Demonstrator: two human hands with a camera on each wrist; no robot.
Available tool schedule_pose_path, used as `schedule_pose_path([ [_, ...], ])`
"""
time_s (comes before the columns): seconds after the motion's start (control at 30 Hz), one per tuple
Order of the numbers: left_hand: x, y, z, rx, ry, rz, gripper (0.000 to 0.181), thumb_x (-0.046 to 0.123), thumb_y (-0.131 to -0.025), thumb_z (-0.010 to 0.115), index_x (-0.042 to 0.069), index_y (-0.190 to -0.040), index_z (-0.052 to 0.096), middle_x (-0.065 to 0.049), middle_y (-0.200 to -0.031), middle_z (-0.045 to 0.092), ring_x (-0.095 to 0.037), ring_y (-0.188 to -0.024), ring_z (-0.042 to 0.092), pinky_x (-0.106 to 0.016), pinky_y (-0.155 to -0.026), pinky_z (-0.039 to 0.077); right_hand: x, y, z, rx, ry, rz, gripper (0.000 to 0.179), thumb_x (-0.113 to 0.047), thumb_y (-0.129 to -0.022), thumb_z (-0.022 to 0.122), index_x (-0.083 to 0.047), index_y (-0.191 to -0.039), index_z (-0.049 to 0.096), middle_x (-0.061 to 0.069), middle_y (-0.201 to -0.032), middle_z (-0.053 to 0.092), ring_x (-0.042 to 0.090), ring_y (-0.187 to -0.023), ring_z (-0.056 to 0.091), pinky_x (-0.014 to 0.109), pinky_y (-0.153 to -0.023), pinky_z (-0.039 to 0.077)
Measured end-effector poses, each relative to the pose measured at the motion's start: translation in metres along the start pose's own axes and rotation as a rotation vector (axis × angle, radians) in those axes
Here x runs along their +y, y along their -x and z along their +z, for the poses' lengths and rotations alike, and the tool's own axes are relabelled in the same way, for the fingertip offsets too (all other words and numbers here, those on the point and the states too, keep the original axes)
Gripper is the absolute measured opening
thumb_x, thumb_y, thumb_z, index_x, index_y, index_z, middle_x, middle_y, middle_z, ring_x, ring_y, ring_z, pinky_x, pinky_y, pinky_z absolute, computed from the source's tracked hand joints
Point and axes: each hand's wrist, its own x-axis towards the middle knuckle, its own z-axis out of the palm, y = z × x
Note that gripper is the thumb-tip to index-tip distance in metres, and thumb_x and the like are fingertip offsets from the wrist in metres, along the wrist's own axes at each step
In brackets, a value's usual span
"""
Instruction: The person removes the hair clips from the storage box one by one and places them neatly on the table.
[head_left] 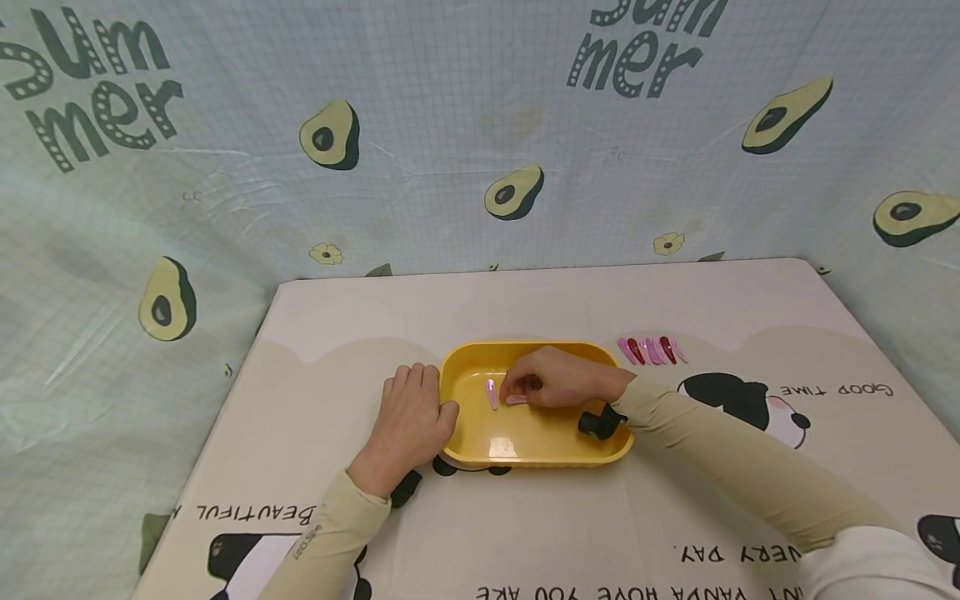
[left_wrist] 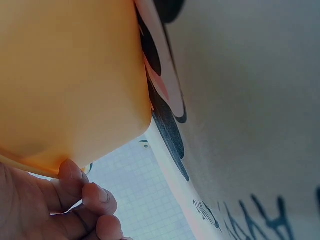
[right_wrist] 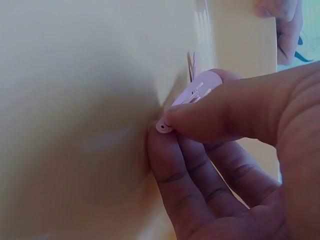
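Note:
A yellow tray (head_left: 540,442) lies on the table. At its left side my left hand (head_left: 408,417) grips the rim, and fingertips (left_wrist: 72,172) show right at the rim in the left wrist view. Inside the tray, my right hand (head_left: 558,379) pinches a pink snap hair clip (right_wrist: 200,90) between thumb and fingers, low over the tray floor. Just left of those fingers, another pink hair clip (head_left: 491,394) sits in the tray; the right wrist view shows it edge-on behind the held one.
A row of several pink and dark red hair clips (head_left: 651,351) lies on the table right of the tray's far corner. The printed tablecloth (head_left: 360,325) covers the table. Behind it hangs a pale curtain (head_left: 420,167) with avocado prints.

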Motion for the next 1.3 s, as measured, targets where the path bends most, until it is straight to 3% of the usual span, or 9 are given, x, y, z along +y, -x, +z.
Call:
schedule_pose_path([
  [0.2,0.000,0.000,-0.001,0.005,0.002,0.003,0.018,0.020,-0.091,0.056,0.002,-0.090,0.053,-0.008,-0.080,0.044,-0.026,-0.080,0.037,-0.035,-0.074,0.029,-0.002,0.001,-0.001,0.023,-0.001,-0.016,0.019,-0.006,-0.096,0.065,-0.014,-0.108,0.078,-0.002,-0.094,0.073,0.006,-0.084,0.059,0.021,-0.082,0.052],
  [0.7,0.001,0.000,-0.002,-0.002,0.014,0.007,0.018,0.020,-0.091,0.055,0.002,-0.090,0.052,-0.008,-0.079,0.042,-0.025,-0.079,0.035,-0.035,-0.075,0.027,-0.005,0.009,-0.011,0.067,-0.083,0.043,0.023,-0.004,-0.094,0.064,-0.013,-0.111,0.076,-0.001,-0.096,0.071,0.008,-0.088,0.060,0.023,-0.085,0.055],
  [1.0,0.001,0.001,-0.002,-0.001,0.018,0.007,0.018,0.020,-0.092,0.056,0.002,-0.090,0.052,-0.008,-0.079,0.042,-0.026,-0.079,0.035,-0.035,-0.075,0.028,-0.009,0.015,-0.018,0.095,-0.145,0.132,0.028,-0.003,-0.092,0.064,-0.012,-0.116,0.075,-0.001,-0.098,0.069,0.015,-0.093,0.061,0.022,-0.085,0.056],
  [1.3,0.000,0.001,-0.002,-0.005,0.020,0.005,0.019,0.020,-0.092,0.055,0.002,-0.091,0.052,-0.008,-0.079,0.041,-0.025,-0.078,0.035,-0.035,-0.074,0.027,-0.014,0.025,-0.029,0.119,-0.177,0.134,0.027,0.000,-0.093,0.064,-0.009,-0.117,0.074,0.004,-0.103,0.071,0.015,-0.095,0.061,0.023,-0.088,0.056],
])
